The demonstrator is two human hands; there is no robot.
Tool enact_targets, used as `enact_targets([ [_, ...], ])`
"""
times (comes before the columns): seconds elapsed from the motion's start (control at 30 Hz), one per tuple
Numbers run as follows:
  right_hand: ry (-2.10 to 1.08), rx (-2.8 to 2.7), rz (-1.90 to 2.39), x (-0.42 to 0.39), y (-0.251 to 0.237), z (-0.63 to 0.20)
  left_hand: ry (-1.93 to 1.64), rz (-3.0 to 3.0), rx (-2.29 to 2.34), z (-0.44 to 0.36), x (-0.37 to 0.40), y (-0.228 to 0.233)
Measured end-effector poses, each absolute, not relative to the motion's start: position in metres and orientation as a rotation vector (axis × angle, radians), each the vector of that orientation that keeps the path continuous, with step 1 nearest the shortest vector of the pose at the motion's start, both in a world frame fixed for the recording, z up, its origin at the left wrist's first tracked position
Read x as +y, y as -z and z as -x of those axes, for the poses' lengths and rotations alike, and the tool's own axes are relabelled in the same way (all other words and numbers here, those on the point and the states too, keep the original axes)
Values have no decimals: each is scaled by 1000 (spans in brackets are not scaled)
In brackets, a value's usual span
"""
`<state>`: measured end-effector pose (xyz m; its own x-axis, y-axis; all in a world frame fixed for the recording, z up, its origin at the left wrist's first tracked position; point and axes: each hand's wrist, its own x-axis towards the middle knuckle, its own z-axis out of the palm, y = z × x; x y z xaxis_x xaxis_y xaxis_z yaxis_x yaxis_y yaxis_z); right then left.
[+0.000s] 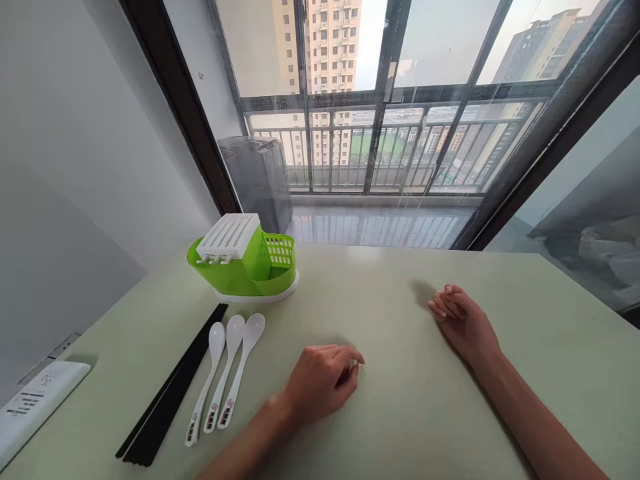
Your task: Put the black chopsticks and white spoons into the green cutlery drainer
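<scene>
My left hand [323,383] rests on the pale green table [400,413] with its fingers curled under, holding nothing. My right hand [463,323] lies further right on the table, fingers loosely curled, also empty. Left of my left hand three white plastic spoons [227,373] lie side by side, bowls pointing away from me. Beside them lies a bundle of black chopsticks [173,390]. Behind the spoons stands a green cutlery holder [250,263] with a white slotted lid and a white base.
A white remote control [35,403] lies at the table's left edge. Behind the table a glass balcony door shows a railing and tall buildings. A grey bin [260,177] stands on the balcony. A white wall runs along the left.
</scene>
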<state>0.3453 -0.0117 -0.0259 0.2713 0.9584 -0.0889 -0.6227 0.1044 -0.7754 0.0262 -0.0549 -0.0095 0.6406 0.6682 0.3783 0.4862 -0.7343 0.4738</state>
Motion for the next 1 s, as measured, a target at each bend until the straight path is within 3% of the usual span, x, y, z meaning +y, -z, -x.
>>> enact_targets([
  [1.0,-1233,-545,838,-10,29,-348,-772,-2532,931,-26,-55,7],
])
